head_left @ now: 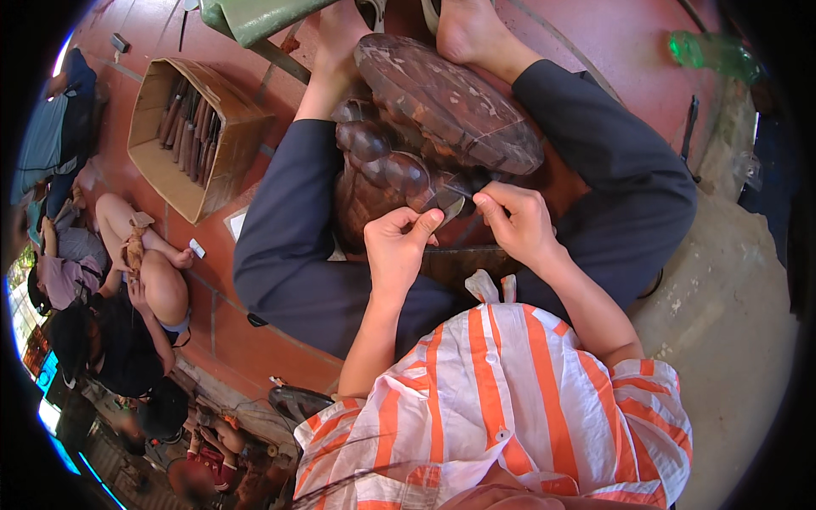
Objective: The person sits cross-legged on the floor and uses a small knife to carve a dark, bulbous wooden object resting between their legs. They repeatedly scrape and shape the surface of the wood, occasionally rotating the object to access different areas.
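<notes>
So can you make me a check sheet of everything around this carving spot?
Surface: red tiled floor; pale concrete edge at the right.
Job's things: dark wood carving with rounded lumps, resting between the person's legs; a small metal blade tool against it.
Clutter: open cardboard box of wooden-handled tools; green plastic bottle; small white scrap.
Hands: left hand and right hand both closed round the blade tool at the carving.
Cables: nothing seen.
Surroundings: other people sitting on the floor at the left; green seat edge at the top.
</notes>
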### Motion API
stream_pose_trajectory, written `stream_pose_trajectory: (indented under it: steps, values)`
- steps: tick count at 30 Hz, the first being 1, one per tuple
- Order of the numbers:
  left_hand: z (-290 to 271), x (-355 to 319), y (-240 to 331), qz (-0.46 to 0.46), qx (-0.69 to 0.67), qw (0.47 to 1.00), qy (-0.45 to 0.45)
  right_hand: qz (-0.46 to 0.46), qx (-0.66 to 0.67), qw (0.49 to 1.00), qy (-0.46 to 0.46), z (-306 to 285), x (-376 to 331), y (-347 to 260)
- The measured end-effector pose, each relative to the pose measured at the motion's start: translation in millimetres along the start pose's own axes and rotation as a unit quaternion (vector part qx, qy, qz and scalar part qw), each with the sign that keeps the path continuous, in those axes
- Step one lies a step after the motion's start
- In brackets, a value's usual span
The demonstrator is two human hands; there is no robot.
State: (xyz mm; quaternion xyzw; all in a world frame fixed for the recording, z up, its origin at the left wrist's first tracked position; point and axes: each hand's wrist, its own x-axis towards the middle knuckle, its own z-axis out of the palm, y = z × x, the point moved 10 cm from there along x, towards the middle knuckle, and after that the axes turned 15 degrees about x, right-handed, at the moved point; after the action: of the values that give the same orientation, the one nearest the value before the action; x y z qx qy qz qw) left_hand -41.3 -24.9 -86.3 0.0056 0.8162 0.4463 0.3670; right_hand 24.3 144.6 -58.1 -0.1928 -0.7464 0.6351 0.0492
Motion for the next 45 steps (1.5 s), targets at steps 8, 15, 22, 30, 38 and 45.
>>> stream_pose_trajectory:
  steps: [8, 15, 22, 30, 38, 45]
  values:
    - [-0.5, 0.4, 2.4, 0.033, -0.008, 0.999, 0.014, -0.134, -0.149, 0.98, 0.019, -1.7, -18.9, -30.7]
    - [-0.1, -1.5, -2.6, 0.001, 0.003, 1.0, -0.002, -0.149, -0.169, 0.974, 0.029, -0.7, -19.3, -31.1]
    - [1.3, -1.1, -1.3, 0.018, -0.013, 1.0, 0.013, -0.051, -0.043, 0.997, 0.024, -3.3, -3.2, -9.0]
    - [-0.1, -0.5, -1.2, -0.007, -0.003, 1.0, -0.006, -0.118, -0.109, 0.987, 0.01, -0.9, -14.9, -24.4]
    - [2.2, -1.1, -4.6, -0.007, -0.013, 1.0, -0.008, -0.101, -0.079, 0.992, 0.015, -1.2, -6.9, -18.5]
    - [0.3, 2.0, -1.4, 0.008, 0.035, 0.999, -0.004, -0.008, -0.006, 1.0, -0.018, 1.3, -1.2, 2.6]
